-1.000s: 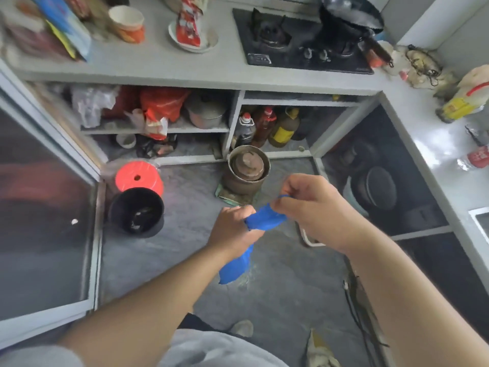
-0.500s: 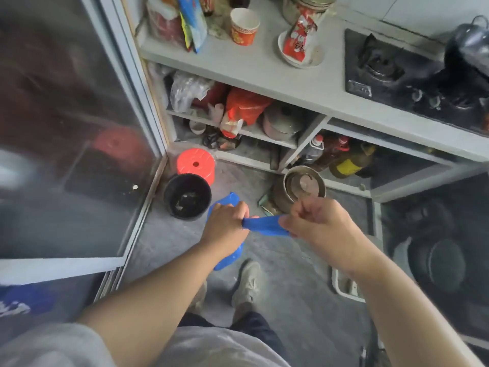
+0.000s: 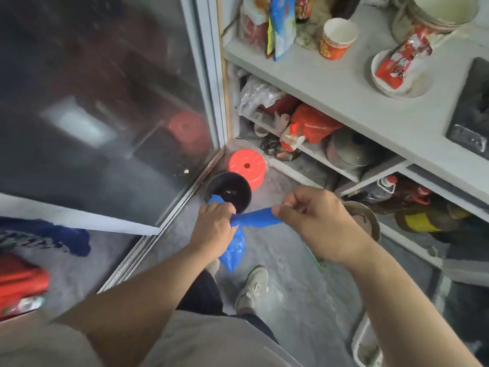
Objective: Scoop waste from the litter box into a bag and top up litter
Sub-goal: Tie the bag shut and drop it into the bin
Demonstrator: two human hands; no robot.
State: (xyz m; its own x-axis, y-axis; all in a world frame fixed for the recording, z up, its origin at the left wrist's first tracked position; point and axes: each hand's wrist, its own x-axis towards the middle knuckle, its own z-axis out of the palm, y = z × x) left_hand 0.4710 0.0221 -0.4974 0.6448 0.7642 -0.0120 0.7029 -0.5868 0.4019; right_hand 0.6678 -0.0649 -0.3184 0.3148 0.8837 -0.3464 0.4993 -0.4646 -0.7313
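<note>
A thin blue plastic bag (image 3: 256,218) is stretched between both hands at the middle of the head view. My left hand (image 3: 214,227) is closed around one part of it, and the bag's tail hangs down below that fist. My right hand (image 3: 315,215) pinches the other end between thumb and fingers. No litter box or scoop shows in this view.
A glass sliding door (image 3: 105,107) fills the left. On the grey floor by its corner stand a black bucket (image 3: 229,191) and a red lid (image 3: 247,165). The counter (image 3: 344,91) and cluttered shelves run along the right, with a metal pot (image 3: 367,218) below. My shoes (image 3: 251,290) stand beneath.
The view has swung left, from the stove side toward the glass door. Both hands have kept hold of the blue bag and pulled it out longer between them.
</note>
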